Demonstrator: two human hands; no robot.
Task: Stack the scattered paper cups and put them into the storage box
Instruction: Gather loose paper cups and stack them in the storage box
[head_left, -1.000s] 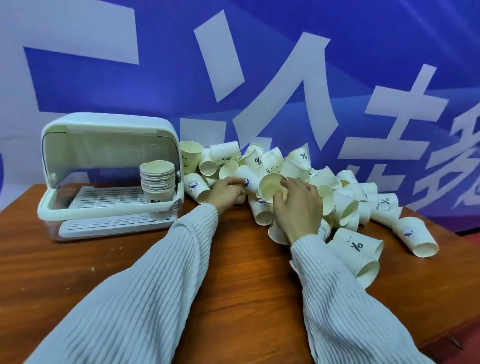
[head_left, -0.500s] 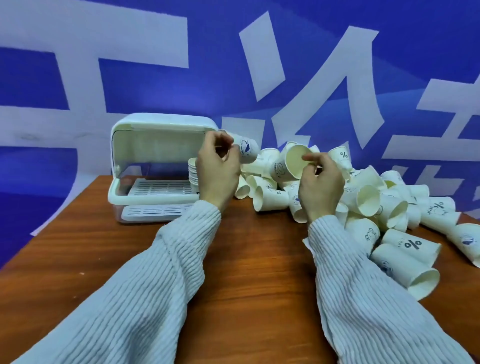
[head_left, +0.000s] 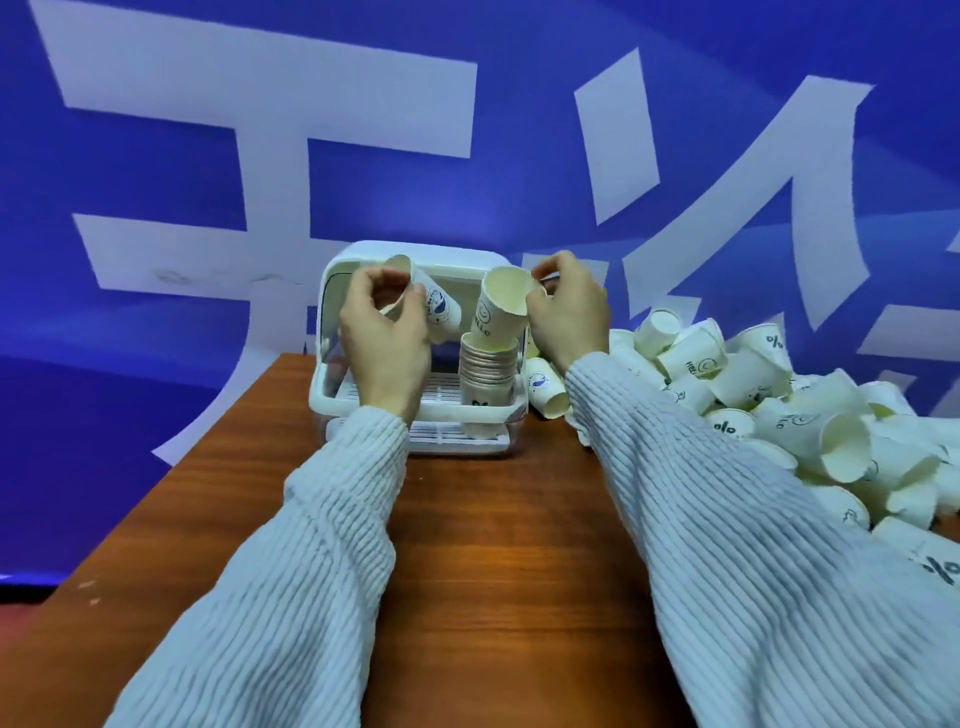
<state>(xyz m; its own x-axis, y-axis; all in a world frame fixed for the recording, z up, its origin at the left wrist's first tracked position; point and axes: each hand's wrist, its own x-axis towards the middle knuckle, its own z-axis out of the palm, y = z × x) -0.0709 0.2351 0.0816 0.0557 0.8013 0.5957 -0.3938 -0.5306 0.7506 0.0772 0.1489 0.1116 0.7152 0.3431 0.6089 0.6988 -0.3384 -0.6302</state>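
Cups: small white paper cups, cream inside, some printed in dark blue.
Stack (head_left: 489, 382): nested cups stood upright in the box (head_left: 415, 410), near its right end, rims showing as close rings.
Box: white plastic with a raised lid and slatted floor, at the table's (head_left: 509, 545) far edge, towards the left corner.
Pile (head_left: 769, 410): loose cups lay tumbled along the table's right side, just beside the box.
Left hand (head_left: 382, 332): fingers curled round the rim of a tilted cup (head_left: 439, 306), held above the box's left half.
Right hand (head_left: 569, 312): pinched the rim of a second cup (head_left: 498, 309), its base just above the stack's top.
Writing: the second cup read "HELLO" under a smiley; the left-hand cup bore a blue round emblem, unreadable; several pile cups showed "%".
Sleeves: pale ribbed knit.
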